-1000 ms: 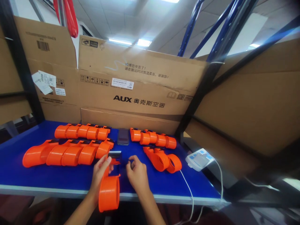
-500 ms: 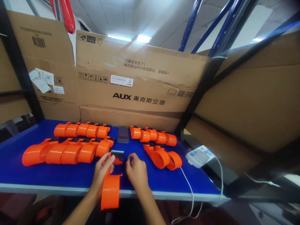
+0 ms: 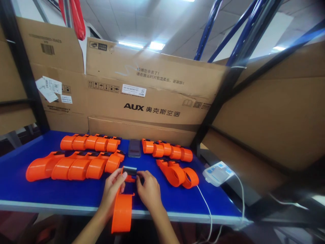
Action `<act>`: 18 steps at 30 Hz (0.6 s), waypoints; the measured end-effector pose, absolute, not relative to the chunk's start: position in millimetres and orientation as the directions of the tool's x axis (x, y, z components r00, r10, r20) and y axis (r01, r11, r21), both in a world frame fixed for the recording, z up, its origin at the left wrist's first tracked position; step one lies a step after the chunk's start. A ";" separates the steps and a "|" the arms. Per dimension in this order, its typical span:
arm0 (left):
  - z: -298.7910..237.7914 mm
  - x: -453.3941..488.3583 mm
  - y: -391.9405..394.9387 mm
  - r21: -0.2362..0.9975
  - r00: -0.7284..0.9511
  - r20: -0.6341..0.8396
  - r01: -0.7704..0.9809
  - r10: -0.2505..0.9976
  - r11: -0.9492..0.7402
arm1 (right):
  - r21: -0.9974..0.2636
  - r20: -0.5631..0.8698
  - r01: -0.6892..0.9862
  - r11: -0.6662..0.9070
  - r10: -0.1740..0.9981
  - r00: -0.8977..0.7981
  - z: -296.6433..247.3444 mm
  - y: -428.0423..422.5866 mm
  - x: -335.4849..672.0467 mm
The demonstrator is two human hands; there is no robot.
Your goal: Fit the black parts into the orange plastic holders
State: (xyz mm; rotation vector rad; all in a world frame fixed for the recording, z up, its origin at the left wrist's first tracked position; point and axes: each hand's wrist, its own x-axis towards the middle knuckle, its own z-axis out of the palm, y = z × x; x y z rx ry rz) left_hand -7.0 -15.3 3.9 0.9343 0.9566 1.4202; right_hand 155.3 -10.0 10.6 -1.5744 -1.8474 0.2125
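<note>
An orange tape dispenser [image 3: 122, 213] with a black toothed blade piece [image 3: 130, 170] at its upper end is in my left hand [image 3: 113, 187], thumb on the front near the blade and fingers wrapped behind. Its round hub hangs down past the table's front edge. My right hand [image 3: 149, 188] is closed in a pinch at the right end of the blade piece, fingertips at its edge. Whatever those fingers hold, if anything, is hidden. Several more orange tape dispensers [image 3: 79, 168] lie in rows on the left, and others [image 3: 166, 149] on the right.
A dark flat device [image 3: 134, 148] lies at the back middle of the blue table [image 3: 83, 195]. On the right sits a white box [image 3: 218, 173] with a white cable. Cardboard panels [image 3: 152, 95] stand behind, with a black frame post [image 3: 213, 108] at the right.
My right hand has closed the gap and now meets the blade end of the dispenser. The left hand keeps its hold. The whole view has shifted slightly.
</note>
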 end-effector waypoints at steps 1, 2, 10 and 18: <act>1.4 -7.0 -13.5 0.934 -0.057 0.021 -0.356 0.998 -0.040 | -0.533 0.392 0.808 0.250 0.920 -0.026 10.5 -10.6 155.0; -0.4 -6.9 -12.2 0.932 -0.061 0.021 -0.361 0.998 -0.042 | -0.533 0.390 0.808 0.251 0.921 -0.029 10.2 -11.0 154.9; -3.3 -6.3 -7.6 0.926 -0.061 0.017 -0.376 0.998 -0.038 | -0.597 0.435 0.746 0.295 0.901 -0.009 9.9 -13.5 157.9; -3.6 -8.2 -9.9 0.902 0.004 -0.042 -0.431 0.999 0.040 | -0.552 0.583 0.636 0.539 0.795 -0.168 37.0 -34.4 152.0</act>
